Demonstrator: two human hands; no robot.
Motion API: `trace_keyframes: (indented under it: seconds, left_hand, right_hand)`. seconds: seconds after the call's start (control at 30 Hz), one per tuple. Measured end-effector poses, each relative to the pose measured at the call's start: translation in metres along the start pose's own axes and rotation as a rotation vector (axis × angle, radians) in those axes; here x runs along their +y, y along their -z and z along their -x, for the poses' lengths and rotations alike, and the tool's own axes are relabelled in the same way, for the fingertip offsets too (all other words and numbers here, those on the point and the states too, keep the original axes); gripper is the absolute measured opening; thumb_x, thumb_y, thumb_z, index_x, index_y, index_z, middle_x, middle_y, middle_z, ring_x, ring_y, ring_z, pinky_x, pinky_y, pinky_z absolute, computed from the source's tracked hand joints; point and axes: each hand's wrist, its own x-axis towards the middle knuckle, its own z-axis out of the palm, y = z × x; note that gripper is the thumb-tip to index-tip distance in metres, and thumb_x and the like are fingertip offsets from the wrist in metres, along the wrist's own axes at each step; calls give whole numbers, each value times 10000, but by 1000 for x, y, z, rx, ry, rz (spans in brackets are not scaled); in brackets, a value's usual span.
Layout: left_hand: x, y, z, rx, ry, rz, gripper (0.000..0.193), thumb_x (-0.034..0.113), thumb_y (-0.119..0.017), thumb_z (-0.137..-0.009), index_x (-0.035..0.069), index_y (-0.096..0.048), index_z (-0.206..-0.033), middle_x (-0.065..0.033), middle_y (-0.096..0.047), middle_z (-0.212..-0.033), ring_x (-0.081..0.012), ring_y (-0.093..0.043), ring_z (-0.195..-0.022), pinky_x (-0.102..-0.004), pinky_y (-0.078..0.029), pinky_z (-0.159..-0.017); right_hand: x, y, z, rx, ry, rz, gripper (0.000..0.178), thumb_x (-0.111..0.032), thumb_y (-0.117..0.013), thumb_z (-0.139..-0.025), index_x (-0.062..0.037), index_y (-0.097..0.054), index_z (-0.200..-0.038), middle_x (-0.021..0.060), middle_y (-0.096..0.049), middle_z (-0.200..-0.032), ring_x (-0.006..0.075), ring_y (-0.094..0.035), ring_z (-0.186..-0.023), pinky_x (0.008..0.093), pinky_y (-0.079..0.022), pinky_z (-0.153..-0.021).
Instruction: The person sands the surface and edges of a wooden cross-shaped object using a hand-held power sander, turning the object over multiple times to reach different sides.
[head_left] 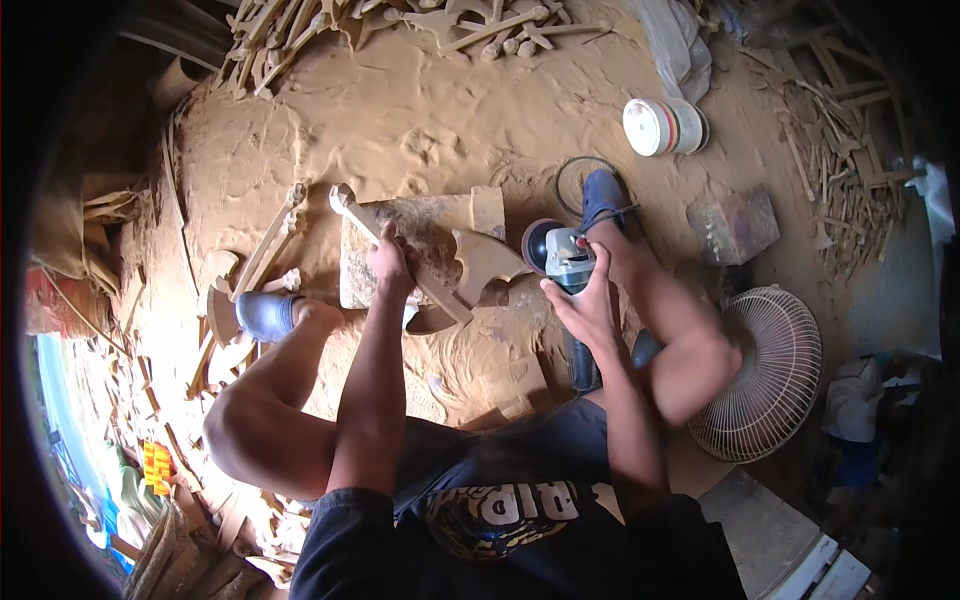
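My left hand [390,264] is closed round the middle of a carved wooden leg [440,293] with a rounded knob at its far end. The leg slants over a worn wooden block [425,212] on the dusty ground. In my right hand [590,308] is an angle grinder [569,258], gripped by its body. Its round disc [540,244] faces left, apart from the leg. Between leg and disc, a flat, curved wooden piece [486,258] lies at the block's right side.
Cut wooden parts [470,25] are heaped at the far side, with more sticks [850,180] at right. A white bucket [665,127] lies tipped over. A round fan [765,370] stands beside my right knee. Other wooden legs [272,240] lie near my left shoe [268,314].
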Motion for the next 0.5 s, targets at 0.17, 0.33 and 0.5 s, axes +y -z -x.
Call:
trace_keyframes:
  seconds: [0.17,0.33,0.5]
  left_hand:
    - [-1,-1,4,53,-58,-62,230,239,-698,-1048,120,-512,-986,-1,-468,-672,-122,-418,-451,-297,-369,-380]
    - [2,4,-4,82,-50,-67,272,241,-708,-1042,78,-508,-955,-22,-509,-687,-136,-461,-468,-302,-404,-395]
    - [-1,-12,7,110,-21,-121,331,269,-715,-1037,106,-487,-861,-7,-457,-640,-140,-426,-454,-308,-395,-407]
  right_hand:
    - [23,-16,5,-27,3,7,1017,-210,-870,-867,35,-201,-1594,281,-591,-1356,342,-630,-1247,443,-493,-1086]
    - [14,-14,8,-107,-35,25,1012,-243,-862,-878,42,-206,-1595,298,-589,-1361,344,-633,-1255,435,-492,-1088]
    - [44,-19,8,-55,112,168,992,-256,-859,-883,52,-226,-1583,301,-628,-1320,380,-678,-1192,467,-525,-1037]
